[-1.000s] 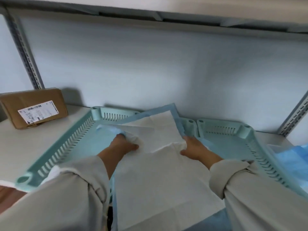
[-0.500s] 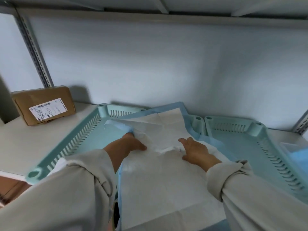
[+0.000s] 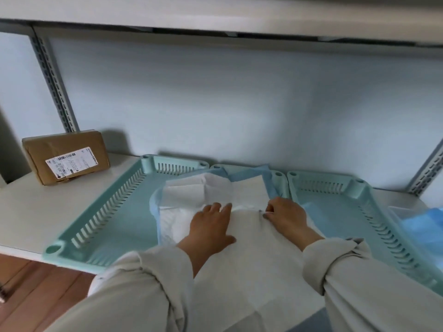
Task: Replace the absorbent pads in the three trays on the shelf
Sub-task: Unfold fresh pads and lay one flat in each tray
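Head view: absorbent pad being spread in the middle tray.
Left hand (image 3: pixel 211 226), earlier bunching the absorbent pad (image 3: pixel 242 255), now presses it flat, fingers straight; right hand (image 3: pixel 286 215) pinches a fold. Behind, the pad's far edge rides up the middle tray (image 3: pixel 279 185) at frame centre, so smoothing remains.

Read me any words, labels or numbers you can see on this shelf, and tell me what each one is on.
Nothing can be quoted.
White label on the brown box: barcode stripes and lines of small print, too blurred to read.
Pad, trays and shelf: no text visible.
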Available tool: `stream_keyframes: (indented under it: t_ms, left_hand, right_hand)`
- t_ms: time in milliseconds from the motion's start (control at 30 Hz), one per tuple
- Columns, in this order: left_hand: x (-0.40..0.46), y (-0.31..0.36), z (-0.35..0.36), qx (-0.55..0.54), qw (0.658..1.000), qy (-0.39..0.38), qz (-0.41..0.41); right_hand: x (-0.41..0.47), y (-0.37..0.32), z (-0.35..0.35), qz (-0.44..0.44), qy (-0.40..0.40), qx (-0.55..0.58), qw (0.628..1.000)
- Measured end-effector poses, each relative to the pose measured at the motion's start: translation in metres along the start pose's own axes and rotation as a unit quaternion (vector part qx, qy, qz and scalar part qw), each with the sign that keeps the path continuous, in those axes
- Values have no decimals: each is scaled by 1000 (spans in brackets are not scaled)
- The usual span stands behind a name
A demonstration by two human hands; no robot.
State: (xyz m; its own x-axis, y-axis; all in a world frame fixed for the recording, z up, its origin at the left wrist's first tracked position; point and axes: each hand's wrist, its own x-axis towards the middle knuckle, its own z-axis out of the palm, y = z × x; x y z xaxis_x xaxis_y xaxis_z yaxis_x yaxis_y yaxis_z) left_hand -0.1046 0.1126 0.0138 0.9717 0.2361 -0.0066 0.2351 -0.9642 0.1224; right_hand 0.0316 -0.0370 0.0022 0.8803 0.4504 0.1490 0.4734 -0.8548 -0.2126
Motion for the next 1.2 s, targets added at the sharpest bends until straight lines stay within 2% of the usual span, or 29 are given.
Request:
stream_keyframes:
  t_ms: [200, 300, 400, 500, 600, 667, 733, 800, 900, 967, 1000, 1067, 1100, 1133, 1200]
  left_hand:
    - [5, 9, 2, -79, 995, 13, -64]
    - [7, 10, -3, -85, 991, 29, -96]
    - [11, 4, -9, -72, 991, 29, -112]
    - [14, -4, -23, -14, 992, 22, -121]
    - [19, -7, -41, 189, 978, 64, -65]
    - [22, -5, -55, 302, 950, 80, -12]
    - [23, 1, -68, 319, 945, 65, -17]
    - [25, 8, -79, 257, 962, 78, -53]
    - [36, 15, -95, 60, 975, 192, -90]
    - [43, 21, -104, -77, 952, 290, -53]
    - [45, 23, -107, -127, 933, 335, -22]
    - [50, 25, -105, -156, 905, 394, 40]
    - [51, 24, -101, -154, 906, 389, 62]
    - [53, 22, -93, -155, 917, 361, 68]
    - [54, 16, -73, -171, 951, 256, 25]
  right_hand:
    - [-11, 4, -57, -41, 150, 107, 982]
    - [-17, 11, -67, -42, 165, 100, 980]
    - [-23, 21, -68, -41, 117, 51, 991]
    - [-26, 33, -72, -17, 14, 15, 1000]
    - [-29, 41, -79, 9, -122, -52, 991]
    - [-29, 41, -81, 13, -146, -76, 986]
    - [-28, 40, -84, 32, -96, -63, 993]
    - [-25, 40, -89, 68, -11, 8, 998]
    - [-23, 43, -101, 100, 177, 139, 969]
    - [-25, 45, -111, 74, 298, 215, 927]
    - [-27, 43, -116, 53, 332, 254, 907]
    - [-31, 40, -119, 16, 354, 289, 889]
    - [-36, 41, -117, 1, 353, 278, 894]
    - [-42, 42, -112, -9, 344, 252, 904]
    - [-58, 47, -96, -22, 306, 160, 938]
